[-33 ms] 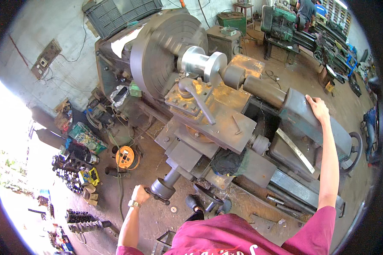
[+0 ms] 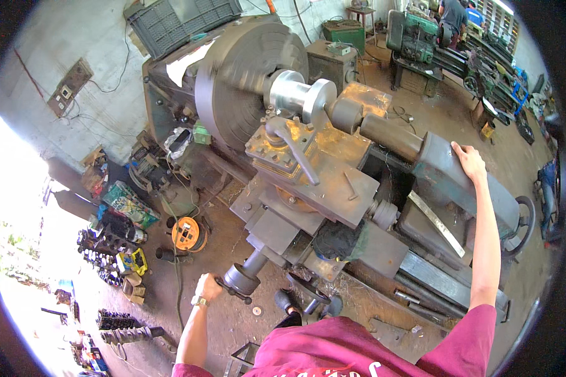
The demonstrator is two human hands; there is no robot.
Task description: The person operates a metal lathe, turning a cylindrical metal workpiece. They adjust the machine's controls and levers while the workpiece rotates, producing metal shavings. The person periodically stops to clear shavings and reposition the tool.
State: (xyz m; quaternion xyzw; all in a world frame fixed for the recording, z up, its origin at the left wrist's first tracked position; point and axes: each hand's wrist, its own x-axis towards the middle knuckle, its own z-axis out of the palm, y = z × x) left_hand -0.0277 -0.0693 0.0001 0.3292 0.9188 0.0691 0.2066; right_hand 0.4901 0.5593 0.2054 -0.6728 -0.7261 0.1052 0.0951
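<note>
My left hand (image 2: 208, 288) is closed on the crank handle (image 2: 235, 290) of the lathe's cross slide, low at the left. Flat on top of the grey-green tailstock (image 2: 459, 166), my right hand (image 2: 471, 164) rests with its fingers stretched out. A shiny turned metal workpiece (image 2: 288, 94) sits between the large chuck (image 2: 236, 88), blurred by spinning, and the tailstock's centre (image 2: 346, 114). Next to the workpiece stands the tool post (image 2: 280, 147) with its long clamping lever (image 2: 301, 157). Whether the cutting tool touches the metal cannot be made out.
A second handwheel (image 2: 306, 288) is by my feet, and the tailstock handwheel (image 2: 527, 226) is at the right. A flat metal bar (image 2: 436, 224) leans on the lathe bed. An orange cable reel (image 2: 187, 234) and engine parts lie on the left floor. A person (image 2: 451, 17) stands far off by another lathe.
The chuck keeps spinning. Both hands hold their places, and the whole view has shifted very slightly.
</note>
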